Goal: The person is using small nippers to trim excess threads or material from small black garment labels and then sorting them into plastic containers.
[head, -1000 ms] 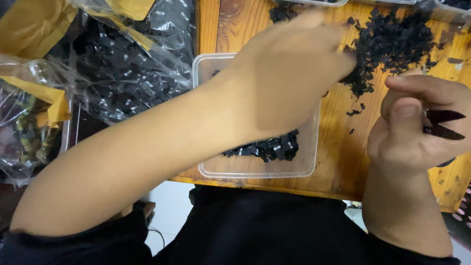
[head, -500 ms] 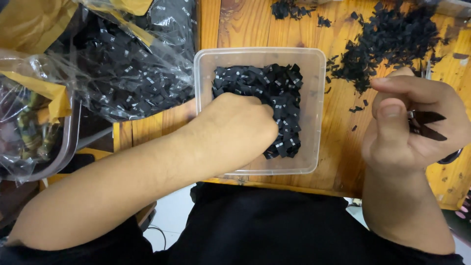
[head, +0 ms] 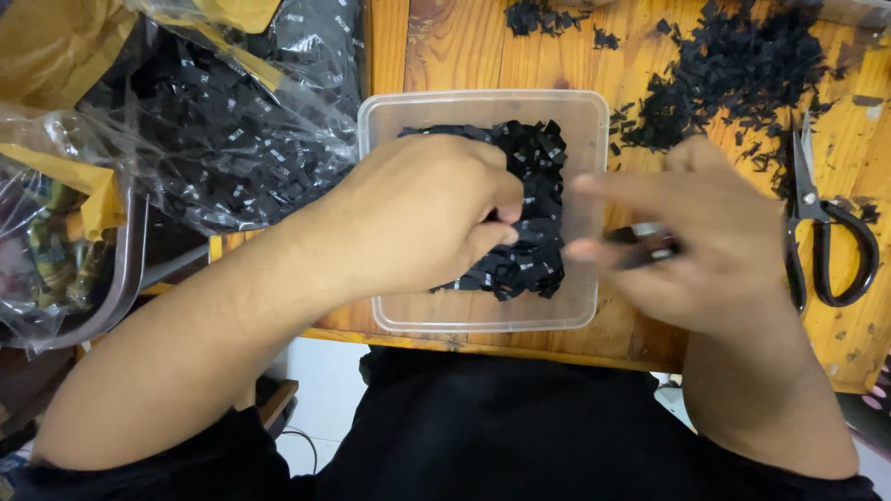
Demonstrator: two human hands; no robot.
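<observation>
Plenty of black tags [head: 529, 223] already sit in the clear tub [head: 575, 306]; left hand [head: 418, 213] fingers curl pinching some, blurry right hand [head: 705, 241] half-closed on a small tool, loose scraps [head: 724, 74] left.

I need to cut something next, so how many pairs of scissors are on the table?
1. The scissors with black handles lie on the wooden table, just past the right hand. More could be hidden under the arms or bags.

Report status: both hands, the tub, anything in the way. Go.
Left hand in clear tub, pinching black labels. Right hand blurred beside tub, gripping small dark pieces. Scissors lie right, clear of hands.
</observation>
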